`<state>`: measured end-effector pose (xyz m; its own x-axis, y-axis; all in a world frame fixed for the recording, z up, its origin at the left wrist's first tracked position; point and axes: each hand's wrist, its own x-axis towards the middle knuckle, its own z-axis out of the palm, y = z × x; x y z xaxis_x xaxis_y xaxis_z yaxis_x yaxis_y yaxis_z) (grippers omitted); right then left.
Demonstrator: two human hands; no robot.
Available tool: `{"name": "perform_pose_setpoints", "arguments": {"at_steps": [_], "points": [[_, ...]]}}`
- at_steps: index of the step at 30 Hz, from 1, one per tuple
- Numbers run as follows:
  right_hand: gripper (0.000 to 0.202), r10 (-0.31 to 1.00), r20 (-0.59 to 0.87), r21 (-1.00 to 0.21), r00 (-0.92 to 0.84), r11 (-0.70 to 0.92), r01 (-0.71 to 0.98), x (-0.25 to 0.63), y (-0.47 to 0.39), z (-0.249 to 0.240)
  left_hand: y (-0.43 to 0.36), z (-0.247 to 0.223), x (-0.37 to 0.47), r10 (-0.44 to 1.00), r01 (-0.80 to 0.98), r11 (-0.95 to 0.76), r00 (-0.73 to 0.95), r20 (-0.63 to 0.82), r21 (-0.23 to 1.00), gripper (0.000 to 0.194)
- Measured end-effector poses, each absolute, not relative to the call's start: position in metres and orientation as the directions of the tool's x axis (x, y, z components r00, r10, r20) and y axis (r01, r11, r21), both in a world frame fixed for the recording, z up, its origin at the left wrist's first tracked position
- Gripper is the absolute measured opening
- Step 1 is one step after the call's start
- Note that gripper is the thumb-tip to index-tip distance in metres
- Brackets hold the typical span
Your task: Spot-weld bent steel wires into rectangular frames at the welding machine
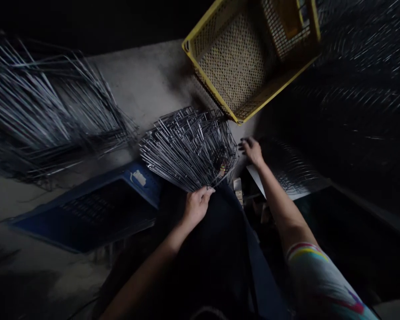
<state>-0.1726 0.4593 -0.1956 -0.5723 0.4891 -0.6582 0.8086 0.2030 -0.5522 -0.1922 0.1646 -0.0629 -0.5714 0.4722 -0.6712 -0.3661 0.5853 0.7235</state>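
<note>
Wire bundle sits right in front of you, close to your lap, bent rods fanned out, ends uneven. Your left hand is at its near edge, thumb and fingers closed in what looks like a pinch on it; exact number of rods gripped, can't tell. Your right hand is just beside the bundle's right side, partly open, fingers loosely bent, fingertips dark and blurred. No clear hold on anything; can't tell if a fingertip touches a rod.

Progress: these rods are gathered together but not squared up. More rods lie in a bigger, looser wire pile off to your left. How many have been dealt with, or how many remain, can't tell.

Pose: left forearm angles up and inward from the lower left; right arm reaches farther out, elbow bent slightly, patterned sleeve near the elbow.

Around you: yellow crate tilted beyond the bundle, blue crate on your left, pale floor between the piles.
</note>
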Motion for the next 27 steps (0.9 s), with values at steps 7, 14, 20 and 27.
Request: {"name": "perform_pose_setpoints", "arguments": {"at_steps": [7, 14, 20, 27], "points": [[0.037, 0.107, -0.482, -0.776, -0.870, 0.409, 0.480, -0.120, 0.340, -0.118, 0.172, -0.070, -0.200, 0.481, -0.378, 0.546, -0.589, -0.649, 0.748, 0.037], [0.025, -0.231, -0.493, -0.863, -0.838, 0.255, 0.437, -0.155, 0.335, -0.127, 0.175, -0.077, -0.204, 0.424, -0.368, 0.534, -0.663, -0.618, 0.761, 0.037], [0.044, -0.225, -0.593, -0.784, -0.773, -0.056, 0.618, -0.179, 0.358, -0.089, 0.176, -0.081, -0.200, 0.371, -0.480, 0.460, -0.660, -0.653, 0.747, 0.044], [0.040, 0.165, -0.741, -0.661, -0.651, -0.352, 0.663, -0.181, 0.330, -0.087, 0.178, -0.082, -0.203, 0.327, -0.366, 0.464, -0.776, -0.540, 0.807, 0.037]]}}
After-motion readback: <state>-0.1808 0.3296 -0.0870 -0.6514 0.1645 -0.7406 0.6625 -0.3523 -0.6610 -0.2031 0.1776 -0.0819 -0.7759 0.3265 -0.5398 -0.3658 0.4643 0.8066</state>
